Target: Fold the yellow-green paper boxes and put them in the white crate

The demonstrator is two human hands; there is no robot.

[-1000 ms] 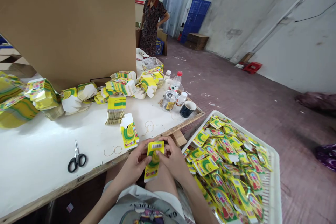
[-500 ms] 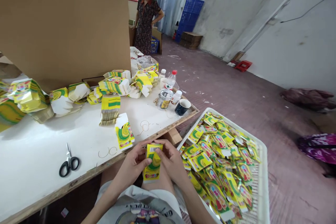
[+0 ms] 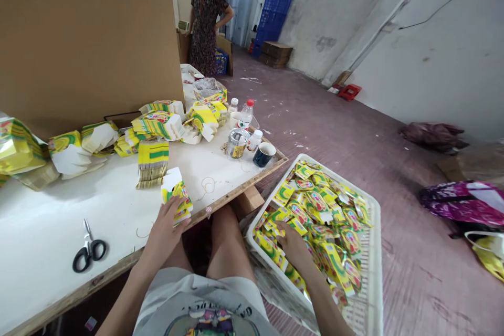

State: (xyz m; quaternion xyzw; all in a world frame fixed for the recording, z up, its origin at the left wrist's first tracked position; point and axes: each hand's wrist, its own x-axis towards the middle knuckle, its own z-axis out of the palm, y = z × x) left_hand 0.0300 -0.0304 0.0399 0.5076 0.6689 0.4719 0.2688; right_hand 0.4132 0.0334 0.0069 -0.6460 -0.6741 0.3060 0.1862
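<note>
My left hand point(image 3: 165, 228) reaches onto the white table point(image 3: 51, 220) and its fingers close on a yellow-green carton point(image 3: 179, 200) at the top of a small pile near the front edge. My right hand point(image 3: 293, 244) is down in the white mesh tray point(image 3: 368, 299) at my right. Its fingers curl over one of the several yellow packets point(image 3: 323, 210) heaped there. My knees show between the table and the tray.
Scissors point(image 3: 88, 252) and rubber bands point(image 3: 207, 185) lie on the table. Behind them are a banded carton stack point(image 3: 153, 163), a dark mug point(image 3: 263, 155), a jar point(image 3: 237, 143), a bottle point(image 3: 246, 114) and a tall cardboard sheet point(image 3: 90, 37). A person point(image 3: 205, 21) stands by blue crates point(image 3: 273, 16).
Both hands held one yellow carton over my lap. Now my left hand has carried it to the pile on the table, and my right hand has dropped into the tray. The view swung right.
</note>
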